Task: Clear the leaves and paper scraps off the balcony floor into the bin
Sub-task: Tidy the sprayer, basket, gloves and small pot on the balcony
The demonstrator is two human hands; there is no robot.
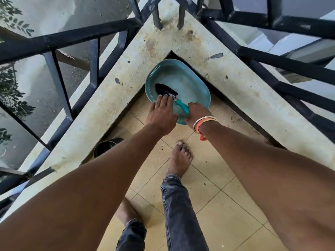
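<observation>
A teal plastic bin (190, 78) stands in the balcony corner on the tan tiled floor (208, 192). Over its opening is a small trowel (165, 90) with a black blade and a teal handle. My right hand (196, 114) grips the handle end at the bin's near rim. My left hand (160, 113) reaches in from the left, its straight fingers touching the back of the blade. Whether anything lies on the blade is hidden. A few tiny dark specks dot the tiles on the right.
A stained concrete ledge (112, 109) with black metal railing (59, 38) forms the corner on both sides. A dark round pot (107, 147) sits under the left ledge. My bare feet (179, 158) stand on the tiles behind the bin.
</observation>
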